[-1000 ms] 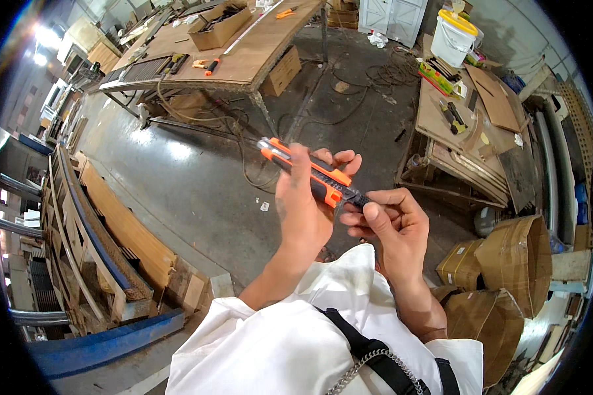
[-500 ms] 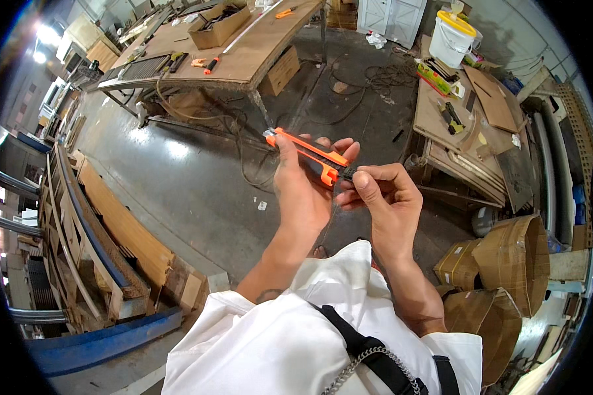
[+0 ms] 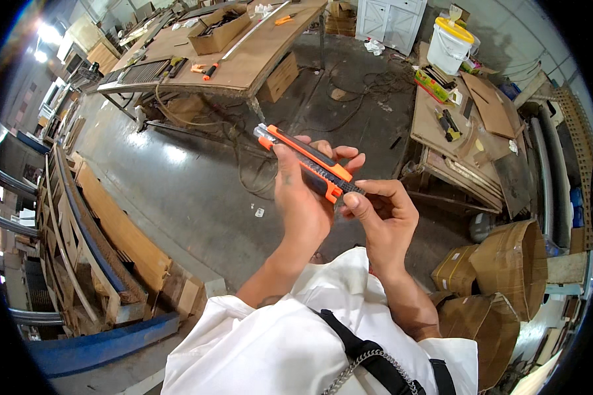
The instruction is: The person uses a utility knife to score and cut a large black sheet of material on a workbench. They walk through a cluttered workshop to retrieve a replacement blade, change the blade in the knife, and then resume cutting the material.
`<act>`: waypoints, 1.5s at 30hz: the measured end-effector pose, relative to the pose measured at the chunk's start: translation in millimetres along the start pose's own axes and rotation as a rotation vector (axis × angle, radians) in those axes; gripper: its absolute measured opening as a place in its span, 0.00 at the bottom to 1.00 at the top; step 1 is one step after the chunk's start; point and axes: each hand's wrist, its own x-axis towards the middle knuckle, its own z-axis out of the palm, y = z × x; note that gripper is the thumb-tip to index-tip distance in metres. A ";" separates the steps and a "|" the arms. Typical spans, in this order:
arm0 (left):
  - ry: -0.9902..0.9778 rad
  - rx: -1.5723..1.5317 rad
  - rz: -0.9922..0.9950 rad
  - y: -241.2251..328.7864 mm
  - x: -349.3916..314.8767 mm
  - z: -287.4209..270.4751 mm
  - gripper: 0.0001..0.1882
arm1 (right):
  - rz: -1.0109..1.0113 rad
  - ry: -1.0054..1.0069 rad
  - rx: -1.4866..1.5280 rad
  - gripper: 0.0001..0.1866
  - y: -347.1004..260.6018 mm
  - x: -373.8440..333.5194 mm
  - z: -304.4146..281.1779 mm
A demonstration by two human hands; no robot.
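Now the orange utility knife (image 3: 306, 161) sits higher than a second ago, gripped in the left hand (image 3: 303, 197) and raised over the concrete floor (image 3: 178, 178). The right hand (image 3: 382, 214) has closed in, fingertips pinching the knife's near end, probably working the blade.

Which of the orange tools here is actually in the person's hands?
The long orange and black utility knife, gripped by the left hand with the right hand pinching its end. The small orange tools lie on the far workbench.
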 end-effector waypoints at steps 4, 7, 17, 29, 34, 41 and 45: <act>-0.082 -0.012 -0.036 -3.4 2.7 0.1 0.25 | -0.035 0.012 -0.016 0.14 8.4 -0.3 -6.3; -0.164 -0.001 -0.064 -11.4 5.3 -0.7 0.25 | 0.002 0.011 0.017 0.16 11.3 3.6 -8.8; -0.103 -0.026 -0.303 -65.9 44.1 -32.5 0.26 | 0.320 -0.125 0.193 0.19 54.2 51.6 -63.0; -0.374 0.291 -0.508 -157.9 264.6 -85.3 0.28 | 0.413 0.056 0.256 0.09 143.9 263.0 -88.3; -0.463 0.376 -0.587 -208.3 404.8 -85.3 0.31 | 0.362 0.039 0.065 0.12 154.5 415.7 -95.7; -0.591 0.561 -0.683 -253.9 584.3 -53.1 0.41 | 0.421 -0.171 0.002 0.21 158.4 599.2 -132.9; -0.539 0.453 -0.675 -302.8 688.0 -65.0 0.39 | 0.455 -0.152 -0.038 0.22 195.4 699.5 -156.4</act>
